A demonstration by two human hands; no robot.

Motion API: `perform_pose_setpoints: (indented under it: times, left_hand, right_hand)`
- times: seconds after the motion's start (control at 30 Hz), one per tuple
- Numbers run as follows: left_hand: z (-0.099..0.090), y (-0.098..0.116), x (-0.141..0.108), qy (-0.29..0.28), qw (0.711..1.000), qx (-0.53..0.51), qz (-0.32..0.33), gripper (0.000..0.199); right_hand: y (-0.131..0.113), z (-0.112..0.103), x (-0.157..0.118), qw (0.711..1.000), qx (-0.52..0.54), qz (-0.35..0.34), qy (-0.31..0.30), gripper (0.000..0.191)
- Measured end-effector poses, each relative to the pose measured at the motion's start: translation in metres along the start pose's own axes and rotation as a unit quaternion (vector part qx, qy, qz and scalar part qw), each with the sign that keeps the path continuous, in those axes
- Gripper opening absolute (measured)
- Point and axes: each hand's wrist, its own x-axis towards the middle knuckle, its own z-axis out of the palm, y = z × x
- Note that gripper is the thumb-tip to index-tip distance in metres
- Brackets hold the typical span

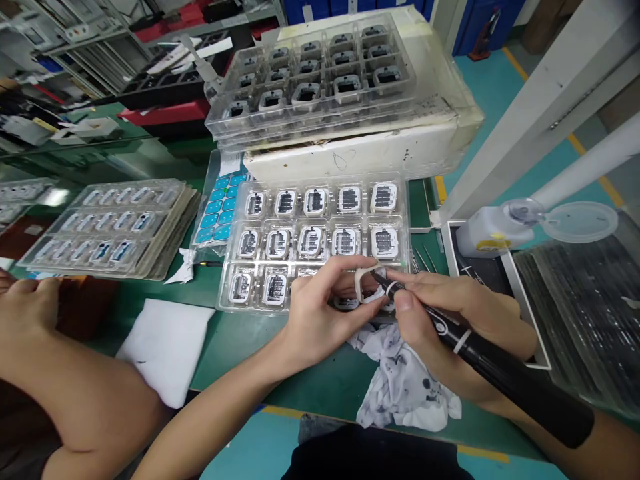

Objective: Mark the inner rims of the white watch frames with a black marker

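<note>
My left hand (320,310) pinches a small whitish square frame (359,285) with rounded corners between thumb and fingers, above the near right part of a clear plastic tray (225,303). In my right hand (450,313) is a thick black marker pen (480,357) with pale rings, slanting down to the left. Its tip reaches into the opening of the frame; whether it touches is too small to tell. Similar white square frames (385,243) with dark slotted middles sit in the tray's pockets. Some near pockets are hidden behind my hands.
A stained white cloth (405,387) lies below my hands. Stacked trays (310,100) rest on a white box (350,150) behind. Rightward stand a bottle (493,230) and a metal post (520,100). A co-worker's arm (80,373), a folded cloth (167,343) and more trays (165,247) are left.
</note>
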Motion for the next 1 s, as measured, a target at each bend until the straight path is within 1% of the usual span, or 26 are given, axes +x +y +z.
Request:
perform_pose_setpoints:
  times: [0.1, 0.2, 0.3, 0.53, 0.7, 0.87, 1.0]
  left_hand:
    - [-0.0004, -0.0004, -0.0010, 0.001, 1.000, 0.015, -0.007, 0.047]
    - [-0.0010, -0.0011, -0.0015, 0.001, 1.000, 0.030, 0.005, 0.045]
    - [-0.0014, -0.0014, -0.0013, -0.001, 0.999, 0.040, 0.012, 0.042]
    - [-0.0016, -0.0001, -0.0007, -0.005, 1.000, 0.009, 0.007, 0.048]
    - [-0.0027, 0.0010, -0.0017, -0.001, 1.000, 0.026, 0.008, 0.047]
    - [-0.0034, 0.0008, -0.0027, 0.003, 0.999, 0.030, 0.022, 0.049]
    - [-0.0032, 0.0005, -0.0040, 0.002, 0.999, 0.042, 0.021, 0.048]
  right_hand:
    - [0.0000, 0.0012, 0.0023, 1.000, -0.008, -0.018, 0.006, 0.027]
    - [-0.0005, 0.0039, 0.0035, 0.999, -0.024, -0.025, 0.019, 0.023]
    - [-0.0009, 0.0052, 0.0035, 0.999, -0.024, -0.036, 0.018, 0.023]
    - [0.0000, 0.0021, 0.0023, 1.000, 0.012, -0.021, 0.005, 0.028]
    - [-0.0003, 0.0024, 0.0023, 1.000, 0.008, -0.018, 0.011, 0.031]
    - [0.0000, 0.0039, 0.0022, 0.999, -0.011, -0.043, 0.024, 0.025]
    - [-0.0002, 0.0044, 0.0014, 0.999, -0.012, -0.035, 0.024, 0.023]
